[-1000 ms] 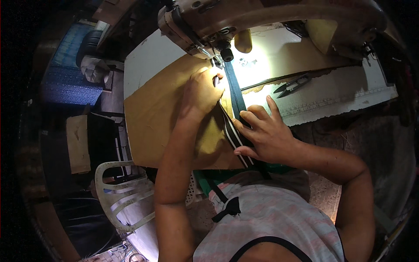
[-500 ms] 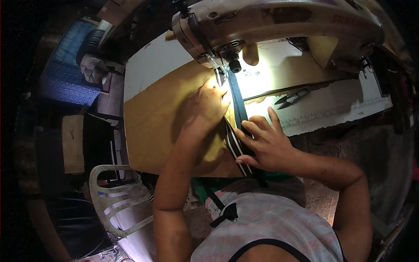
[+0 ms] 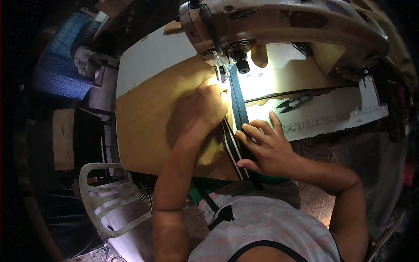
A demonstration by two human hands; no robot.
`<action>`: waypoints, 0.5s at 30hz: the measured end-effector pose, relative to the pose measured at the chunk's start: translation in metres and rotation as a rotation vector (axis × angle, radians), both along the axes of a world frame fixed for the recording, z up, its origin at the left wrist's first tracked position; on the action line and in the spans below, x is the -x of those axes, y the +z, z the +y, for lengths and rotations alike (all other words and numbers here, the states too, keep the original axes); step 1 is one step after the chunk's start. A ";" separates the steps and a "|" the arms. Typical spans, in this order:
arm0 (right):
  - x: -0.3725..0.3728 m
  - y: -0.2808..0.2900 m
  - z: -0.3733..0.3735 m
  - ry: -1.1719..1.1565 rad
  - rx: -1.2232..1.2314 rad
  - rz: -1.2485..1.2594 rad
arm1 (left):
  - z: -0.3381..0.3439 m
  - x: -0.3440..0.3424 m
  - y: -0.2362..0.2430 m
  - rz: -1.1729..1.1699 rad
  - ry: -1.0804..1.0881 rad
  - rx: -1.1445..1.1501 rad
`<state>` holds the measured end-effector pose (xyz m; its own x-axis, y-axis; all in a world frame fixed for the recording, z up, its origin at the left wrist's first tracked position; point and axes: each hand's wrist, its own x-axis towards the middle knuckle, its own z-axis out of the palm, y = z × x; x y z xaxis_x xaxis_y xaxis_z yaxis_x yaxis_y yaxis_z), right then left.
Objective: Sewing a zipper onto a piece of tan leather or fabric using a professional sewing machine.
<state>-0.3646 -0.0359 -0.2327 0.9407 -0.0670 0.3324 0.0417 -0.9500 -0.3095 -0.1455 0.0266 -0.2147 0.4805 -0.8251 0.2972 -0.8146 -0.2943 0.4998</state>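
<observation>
My left hand (image 3: 211, 104) is closed, its fingers curled down on a black-and-white striped strap (image 3: 232, 150) just in front of the presser foot (image 3: 223, 73) of a sewing machine (image 3: 279, 24). The fingertips are partly hidden. A long dark blue fabric strip (image 3: 238, 98), with a line along its length, runs beside the strap up to the lit needle area. My right hand (image 3: 269, 144) lies with fingers spread over the lower part of this strip, its thumb at the striped strap's edge. Both long pieces run toward my lap over the table's near edge.
Brown card (image 3: 148, 126) covers the left of the white sewing table (image 3: 135, 65). Thread snips (image 3: 295, 103) lie to the right, above a ruler scale (image 3: 331, 122) along the table edge. A pale plastic chair (image 3: 102, 196) stands at the lower left.
The whole view has shifted slightly. Both hands keep nearly the same places on the strap and strip, with the right hand's fingers still spread.
</observation>
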 end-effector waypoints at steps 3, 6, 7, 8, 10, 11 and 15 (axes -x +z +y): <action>0.000 0.000 -0.001 0.008 -0.013 -0.020 | 0.001 0.004 0.001 -0.002 -0.025 0.013; 0.001 0.000 -0.002 0.027 -0.029 -0.031 | 0.002 0.009 -0.002 -0.013 -0.056 0.015; 0.001 0.000 -0.003 0.033 -0.028 -0.010 | 0.003 0.010 -0.003 -0.012 -0.065 0.014; 0.002 0.000 -0.003 0.040 -0.026 0.009 | 0.003 0.010 -0.004 -0.009 -0.065 0.014; 0.002 0.000 -0.003 0.044 -0.026 0.004 | 0.005 0.010 -0.005 -0.045 -0.092 0.017; 0.002 0.000 -0.003 0.047 -0.033 -0.004 | 0.005 0.010 -0.005 -0.044 -0.091 0.017; 0.002 0.001 -0.003 0.045 -0.033 0.000 | 0.008 0.008 -0.003 0.023 -0.105 -0.009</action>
